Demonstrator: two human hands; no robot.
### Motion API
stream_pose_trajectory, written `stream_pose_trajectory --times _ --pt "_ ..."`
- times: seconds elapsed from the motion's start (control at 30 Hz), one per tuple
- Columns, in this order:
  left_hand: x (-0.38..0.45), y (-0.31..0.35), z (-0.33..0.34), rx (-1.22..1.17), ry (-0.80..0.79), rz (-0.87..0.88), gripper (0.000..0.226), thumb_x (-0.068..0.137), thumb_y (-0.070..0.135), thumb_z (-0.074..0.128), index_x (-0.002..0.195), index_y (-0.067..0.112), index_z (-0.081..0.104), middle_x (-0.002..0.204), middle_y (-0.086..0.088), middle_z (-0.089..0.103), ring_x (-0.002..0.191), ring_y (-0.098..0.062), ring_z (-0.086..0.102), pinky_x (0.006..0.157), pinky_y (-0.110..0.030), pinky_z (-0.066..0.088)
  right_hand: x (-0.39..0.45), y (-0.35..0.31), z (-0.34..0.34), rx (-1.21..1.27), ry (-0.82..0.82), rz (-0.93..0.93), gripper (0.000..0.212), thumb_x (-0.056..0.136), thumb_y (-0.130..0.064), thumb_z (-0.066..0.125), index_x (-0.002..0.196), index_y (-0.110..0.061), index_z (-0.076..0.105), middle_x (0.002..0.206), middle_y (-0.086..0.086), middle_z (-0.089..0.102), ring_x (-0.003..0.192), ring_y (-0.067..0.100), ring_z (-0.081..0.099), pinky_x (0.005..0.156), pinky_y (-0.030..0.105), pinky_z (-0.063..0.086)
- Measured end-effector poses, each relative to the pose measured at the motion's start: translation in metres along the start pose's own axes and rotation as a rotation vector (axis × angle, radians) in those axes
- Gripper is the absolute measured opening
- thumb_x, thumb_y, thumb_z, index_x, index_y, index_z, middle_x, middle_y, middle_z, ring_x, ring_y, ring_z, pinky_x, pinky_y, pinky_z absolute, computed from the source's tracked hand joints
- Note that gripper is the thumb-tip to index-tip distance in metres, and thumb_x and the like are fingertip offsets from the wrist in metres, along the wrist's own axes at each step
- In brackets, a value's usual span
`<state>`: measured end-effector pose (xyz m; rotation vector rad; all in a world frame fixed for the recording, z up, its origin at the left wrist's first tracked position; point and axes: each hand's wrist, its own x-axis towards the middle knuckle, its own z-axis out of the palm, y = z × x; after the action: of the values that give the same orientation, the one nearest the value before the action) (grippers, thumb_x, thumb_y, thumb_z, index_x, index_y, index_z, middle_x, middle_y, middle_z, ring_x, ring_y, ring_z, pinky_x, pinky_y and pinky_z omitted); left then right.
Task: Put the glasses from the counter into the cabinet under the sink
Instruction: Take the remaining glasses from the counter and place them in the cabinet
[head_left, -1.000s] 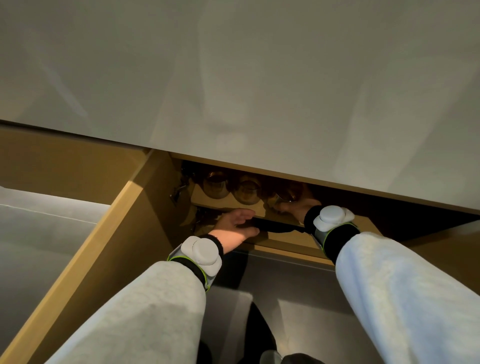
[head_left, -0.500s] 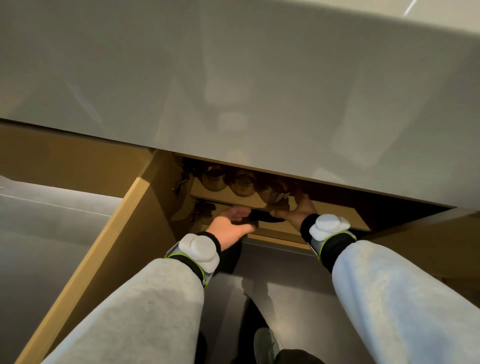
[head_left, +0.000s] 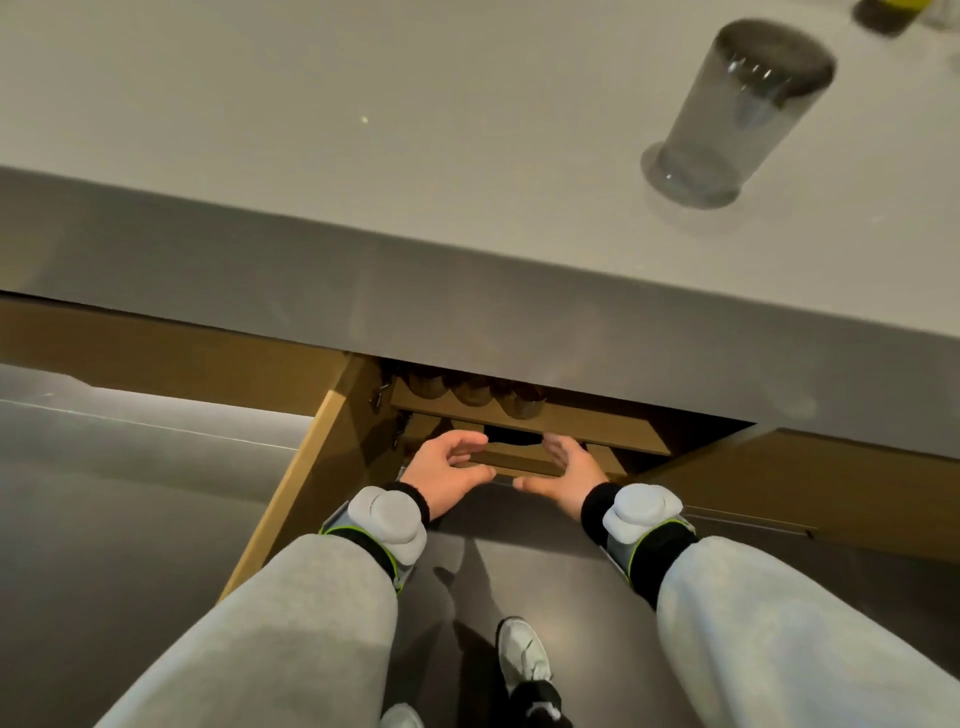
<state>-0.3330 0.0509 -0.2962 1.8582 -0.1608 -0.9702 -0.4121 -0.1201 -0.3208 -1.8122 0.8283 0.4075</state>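
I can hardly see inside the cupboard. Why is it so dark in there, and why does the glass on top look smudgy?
Head view: the counter overhangs and shades the cupboard, so the glasses on the shelf are dim shapes; the glass on the counter is blurred and stretched near the wide-angle edge; both hands are lit and fairly sharp.

The counter (head_left: 363, 156) fills the upper part of the view, and an upturned glass (head_left: 737, 109) stands on it toward its right end. Under the counter's front edge the cabinet (head_left: 587, 426) is open, its door (head_left: 301, 467) swung out at the left. Glasses (head_left: 472, 391) sit in a row on the cabinet's upper shelf, mostly hidden by the counter's edge. In front of the cabinet, the left hand (head_left: 447, 475) and right hand (head_left: 566, 475) sit side by side, apart, above the floor (head_left: 130, 519).
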Motion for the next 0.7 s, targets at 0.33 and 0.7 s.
stream_pose_trajectory --times 0.33,0.7 --pt "-0.074 0.092 -0.029 0.096 0.005 0.105 0.043 0.084 0.013 0.068 0.126 0.016 0.057 0.129 -0.002 0.058 0.123 -0.017 0.050 0.097 -0.027 0.040 -0.092 -0.082 -0.028 0.027 -0.045 -0.131 0.079 0.070 -0.022 0.082 0.137 -0.016 0.040 0.144 0.005 0.045 0.135 0.017 0.040 0.111 0.033 0.033" --pt "-0.126 0.204 -0.060 0.171 -0.084 0.214 0.043 0.084 0.019 0.070 0.125 0.015 0.057 0.124 -0.001 0.060 0.112 -0.011 0.054 0.091 -0.020 0.040 -0.170 -0.200 -0.101 0.039 -0.039 -0.439 0.052 0.079 -0.009 0.073 0.127 -0.010 0.052 0.131 0.006 0.058 0.124 0.014 0.052 0.107 0.024 0.035"
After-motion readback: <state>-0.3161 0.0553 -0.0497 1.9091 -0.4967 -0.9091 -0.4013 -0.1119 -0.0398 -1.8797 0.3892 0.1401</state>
